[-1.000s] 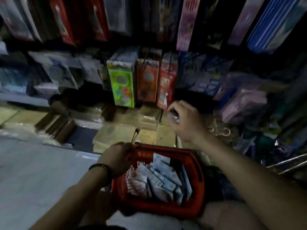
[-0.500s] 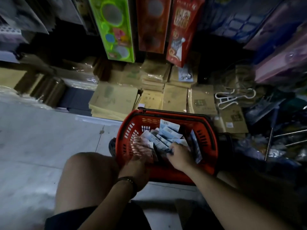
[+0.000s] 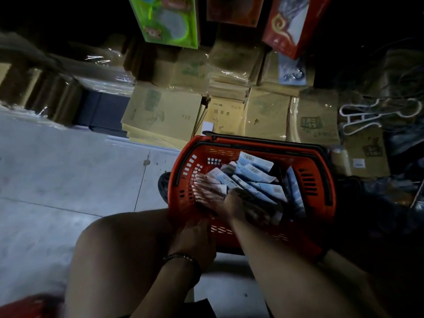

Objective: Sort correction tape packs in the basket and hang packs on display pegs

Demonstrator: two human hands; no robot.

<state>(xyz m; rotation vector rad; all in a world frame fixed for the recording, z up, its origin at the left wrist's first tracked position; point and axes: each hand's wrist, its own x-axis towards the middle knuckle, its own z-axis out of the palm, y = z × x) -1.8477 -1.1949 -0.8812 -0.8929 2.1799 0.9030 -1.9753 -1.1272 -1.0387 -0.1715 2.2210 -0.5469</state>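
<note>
Item: red slotted plastic basket [image 3: 229, 153] on the floor, heaped with glossy blue-white correction tape packs [image 3: 254, 173]. Left hand [image 3: 195, 235] at near rim, right hand [image 3: 238, 203] among packs. Both blurred; I cannot tell either grip.

You are working in dim light: the pale floor [image 3: 68, 180] on the left is the brightest area, while the upper corners and the right side sink into near black. Glare streaks run across the plastic-wrapped stacks [image 3: 103, 58] (top left especially). Both the left hand [image 3: 195, 237] and the right hand [image 3: 243, 200] are smeared by motion blur at the basket [image 3: 252, 143], and straight lines bend and soften toward the frame's edges.
</note>
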